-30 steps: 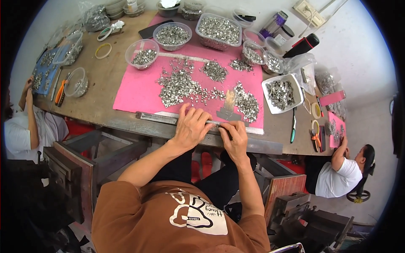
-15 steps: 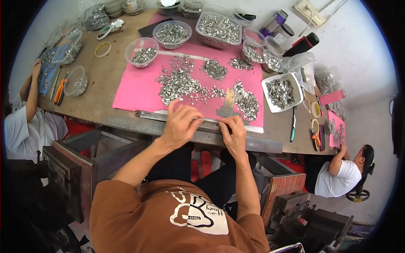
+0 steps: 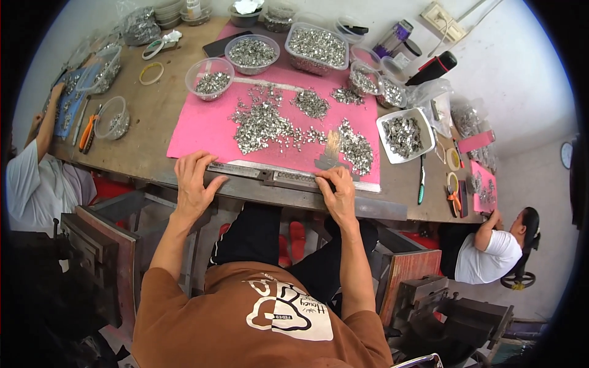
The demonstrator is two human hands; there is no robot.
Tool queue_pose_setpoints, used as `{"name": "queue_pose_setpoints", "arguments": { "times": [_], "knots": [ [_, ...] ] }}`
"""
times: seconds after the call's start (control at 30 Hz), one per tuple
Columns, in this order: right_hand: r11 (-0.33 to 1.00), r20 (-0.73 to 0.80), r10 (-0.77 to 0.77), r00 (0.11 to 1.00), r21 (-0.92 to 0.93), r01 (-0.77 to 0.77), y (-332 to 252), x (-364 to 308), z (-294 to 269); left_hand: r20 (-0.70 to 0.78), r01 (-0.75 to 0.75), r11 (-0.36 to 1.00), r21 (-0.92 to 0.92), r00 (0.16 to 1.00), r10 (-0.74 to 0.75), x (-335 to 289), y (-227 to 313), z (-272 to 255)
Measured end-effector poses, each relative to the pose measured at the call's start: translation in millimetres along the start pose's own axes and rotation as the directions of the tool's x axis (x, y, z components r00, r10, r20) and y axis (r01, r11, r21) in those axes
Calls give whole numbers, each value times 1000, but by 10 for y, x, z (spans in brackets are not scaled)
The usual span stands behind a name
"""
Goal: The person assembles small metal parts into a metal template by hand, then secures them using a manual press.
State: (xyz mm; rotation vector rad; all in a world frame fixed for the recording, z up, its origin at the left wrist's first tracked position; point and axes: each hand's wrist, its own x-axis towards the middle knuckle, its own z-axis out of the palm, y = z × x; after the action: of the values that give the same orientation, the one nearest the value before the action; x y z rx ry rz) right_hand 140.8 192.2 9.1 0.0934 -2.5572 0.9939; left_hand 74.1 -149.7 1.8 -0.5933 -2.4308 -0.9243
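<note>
A long metal bar (image 3: 236, 170) lies along the front edge of the pink mat (image 3: 184, 132). It carries a small dark block (image 3: 265, 176) and a row of slots (image 3: 296, 177) to its right. My left hand (image 3: 195, 181) is at the bar's left end, thumb apart from the fingers, with nothing seen in it. With fingers and thumb bent together, my right hand (image 3: 338, 191) grips the right end of the slotted part. Flat grey strips (image 3: 330, 161) lie just beyond it. Loose piles of small shiny metal pieces (image 3: 261, 127) cover the mat's middle, and another pile (image 3: 357, 150) sits to the right.
Clear tubs of metal pieces (image 3: 251, 52) line the back, with a white square dish (image 3: 405, 153) at right. A green-handled tool (image 3: 421, 184) and orange-handled pliers (image 3: 454, 199) lie farther right. One person (image 3: 37, 178) works at far left, another (image 3: 491, 251) at far right.
My left hand has left the slotted part and moved left to the bar's far end, its fingers spreading. The dark block now shows. My right hand stays at about the same place.
</note>
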Motion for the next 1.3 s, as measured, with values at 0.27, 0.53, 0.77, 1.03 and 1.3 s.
{"name": "queue_pose_setpoints", "arguments": {
  "times": [0.27, 0.53, 0.77, 1.03, 1.3],
  "knots": [
    [974, -254, 99, 962, 223, -42, 77, -85, 11, 220, -134, 991, -22, 966, 135, 161, -49, -225],
    [992, -367, 60, 928, 126, -14, 41, -116, 60, 296, -274, 805, -527, 828, 476, 534, 1102, 356],
    [972, -353, -39, 935, -230, -47, 94, -493, -34, 221, -386, 897, -216, 875, 430, 393, 1123, 917],
    [937, -318, 303, 898, 274, -219, -276, -648, -44, 177, -295, 924, -244, 923, 342, 144, 1087, 1003],
    [992, -273, 75, 959, 121, -43, -173, -554, -102, 223, -221, 955, -198, 939, 263, 69, 1190, 1005]
  ]
}}
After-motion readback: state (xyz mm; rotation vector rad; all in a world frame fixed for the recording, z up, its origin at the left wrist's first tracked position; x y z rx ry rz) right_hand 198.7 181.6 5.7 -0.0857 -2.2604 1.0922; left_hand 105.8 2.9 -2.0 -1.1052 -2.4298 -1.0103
